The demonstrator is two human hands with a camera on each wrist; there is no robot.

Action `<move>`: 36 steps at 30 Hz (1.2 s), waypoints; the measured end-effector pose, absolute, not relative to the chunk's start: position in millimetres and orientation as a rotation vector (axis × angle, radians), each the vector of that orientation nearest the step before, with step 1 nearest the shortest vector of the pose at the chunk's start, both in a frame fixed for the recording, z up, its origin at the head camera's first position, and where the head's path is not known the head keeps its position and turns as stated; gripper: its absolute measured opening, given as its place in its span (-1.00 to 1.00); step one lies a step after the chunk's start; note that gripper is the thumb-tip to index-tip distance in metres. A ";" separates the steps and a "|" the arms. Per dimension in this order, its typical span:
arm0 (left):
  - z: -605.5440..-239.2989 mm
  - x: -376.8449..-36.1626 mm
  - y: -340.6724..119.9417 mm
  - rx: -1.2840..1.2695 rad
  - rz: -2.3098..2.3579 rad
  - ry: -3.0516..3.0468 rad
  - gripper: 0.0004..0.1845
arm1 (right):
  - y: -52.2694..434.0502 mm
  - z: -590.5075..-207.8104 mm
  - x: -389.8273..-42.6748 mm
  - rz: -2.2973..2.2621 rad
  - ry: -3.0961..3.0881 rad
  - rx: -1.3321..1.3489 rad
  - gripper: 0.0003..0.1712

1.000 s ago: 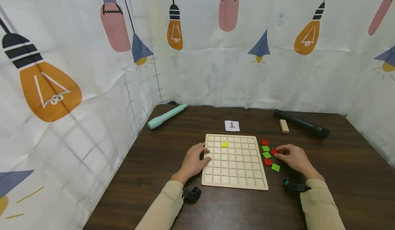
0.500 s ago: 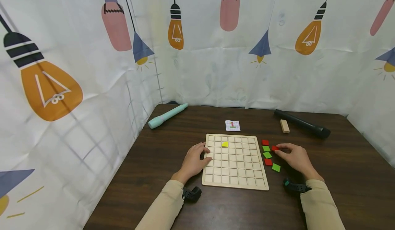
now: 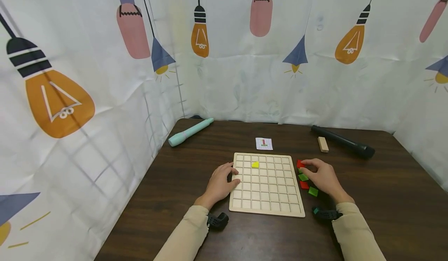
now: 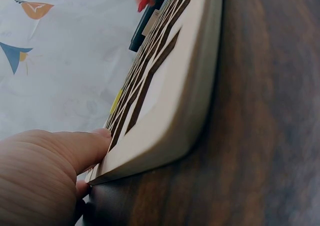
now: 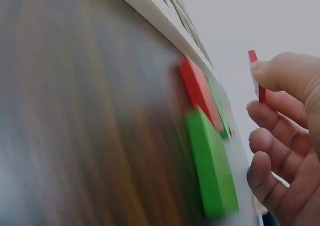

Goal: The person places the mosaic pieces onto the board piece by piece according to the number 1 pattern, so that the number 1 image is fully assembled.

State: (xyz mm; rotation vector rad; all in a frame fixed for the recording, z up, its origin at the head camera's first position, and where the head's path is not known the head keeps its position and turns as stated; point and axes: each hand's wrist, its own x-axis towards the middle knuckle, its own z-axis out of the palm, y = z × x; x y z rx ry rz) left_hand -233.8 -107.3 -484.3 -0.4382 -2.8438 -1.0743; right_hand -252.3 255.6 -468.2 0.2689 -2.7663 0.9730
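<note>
Partly hidden red tile point(image 5: 261, 92), right fingers point(image 5: 282, 74) pinching

Right hand point(image 3: 323, 177) nearer board point(image 3: 265, 187), red tile point(image 5: 261, 93) lifted

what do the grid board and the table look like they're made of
The grid board looks like smooth, unpainted wood or plywood, given its pale tan color and plain edge. The table has dark, streaky grain and a soft sheen: perhaps wood, perhaps laminate.

One curtained booth point(image 3: 371, 101); type of building cannot be told. Creased white sheeting point(image 3: 231, 82), printed with hanging bulbs point(image 3: 350, 45) and lampshades point(image 3: 295, 53), encloses the far side and both flanks. One dark wood-grain table point(image 3: 273, 237) stands within.
</note>
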 end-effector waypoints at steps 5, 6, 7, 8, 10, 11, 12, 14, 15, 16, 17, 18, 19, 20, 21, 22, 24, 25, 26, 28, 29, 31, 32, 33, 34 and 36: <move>-484.1 -232.8 -107.2 -0.428 -1.066 -2.848 -0.74 | 236.0 -467.6 -255.1 1.030 -2.766 0.316 -0.59; -483.9 -232.6 -107.3 -0.427 -1.063 -2.849 -0.74 | 232.5 -466.9 -255.5 1.038 -2.763 0.322 -0.59; -483.7 -232.3 -107.4 -0.426 -1.063 -2.848 -0.74 | 229.4 -466.2 -256.0 1.051 -2.761 0.330 -0.59; -483.7 -232.1 -107.6 -0.422 -1.065 -2.850 -0.74 | 226.2 -465.1 -256.5 1.067 -2.758 0.339 -0.60; -482.9 -231.4 -108.0 -0.418 -1.072 -2.848 -0.74 | 220.5 -462.9 -257.4 1.072 -2.754 0.373 -0.61; -482.8 -231.1 -108.2 -0.418 -1.077 -2.846 -0.74 | 217.8 -461.4 -257.9 1.078 -2.750 0.386 -0.62; -482.6 -230.8 -108.4 -0.417 -1.080 -2.844 -0.74 | 215.0 -459.9 -258.5 1.083 -2.746 0.397 -0.63; -482.8 -230.5 -108.7 -0.417 -1.084 -2.843 -0.74 | 210.0 -457.3 -259.8 1.085 -2.744 0.414 -0.65; -482.9 -230.4 -108.7 -0.418 -1.083 -2.843 -0.74 | 207.4 -456.0 -260.3 1.081 -2.748 0.419 -0.65; -483.3 -230.4 -108.7 -0.421 -1.081 -2.843 -0.74 | 204.8 -454.6 -260.9 1.082 -2.751 0.423 -0.66; -483.8 -230.6 -108.8 -0.422 -1.076 -2.844 -0.74 | 202.3 -453.3 -261.5 1.089 -2.755 0.426 -0.66; -484.1 -230.6 -108.7 -0.422 -1.073 -2.845 -0.74 | 199.7 -452.1 -262.0 1.095 -2.758 0.430 -0.67; -484.4 -230.7 -108.6 -0.423 -1.072 -2.846 -0.74 | 197.1 -451.0 -262.5 1.101 -2.759 0.436 -0.68; -484.8 -230.8 -108.5 -0.424 -1.067 -2.848 -0.74 | 194.6 -450.1 -262.8 1.106 -2.764 0.446 -0.68; -485.1 -230.9 -108.4 -0.428 -1.062 -2.847 -0.74 | 192.1 -449.4 -263.3 1.113 -2.765 0.455 -0.69; -485.4 -231.0 -108.4 -0.434 -1.057 -2.844 -0.74 | 189.7 -449.1 -263.8 1.121 -2.762 0.467 -0.70; -485.4 -230.8 -108.0 -0.443 -1.057 -2.841 -0.74 | 185.3 -449.6 -265.2 1.129 -2.759 0.487 -0.72; -485.5 -230.8 -107.9 -0.449 -1.058 -2.839 -0.74 | 183.3 -450.3 -266.1 1.132 -2.756 0.495 -0.72; -485.4 -230.8 -107.7 -0.455 -1.057 -2.838 -0.73 | 181.5 -451.4 -267.1 1.135 -2.757 0.501 -0.73; -484.9 -230.8 -107.2 -0.465 -1.059 -2.830 -0.74 | 178.1 -453.8 -269.5 1.131 -2.756 0.522 -0.72; -484.6 -230.8 -107.0 -0.463 -1.060 -2.830 -0.74 | 176.7 -455.0 -270.8 1.126 -2.758 0.526 -0.72; -483.7 -230.8 -106.7 -0.457 -1.061 -2.830 -0.74 | 174.2 -456.9 -273.4 1.121 -2.763 0.530 -0.71; -483.3 -230.8 -106.5 -0.453 -1.060 -2.830 -0.74 | 173.2 -457.6 -274.7 1.117 -2.765 0.531 -0.71; -482.8 -230.7 -106.6 -0.451 -1.060 -2.828 -0.74 | 172.1 -458.0 -276.0 1.109 -2.768 0.529 -0.71; -482.6 -230.8 -106.6 -0.448 -1.061 -2.829 -0.74 | 171.1 -458.2 -277.2 1.106 -2.767 0.532 -0.71; -482.2 -230.9 -106.7 -0.447 -1.063 -2.827 -0.73 | 169.0 -458.6 -279.5 1.112 -2.775 0.529 -0.72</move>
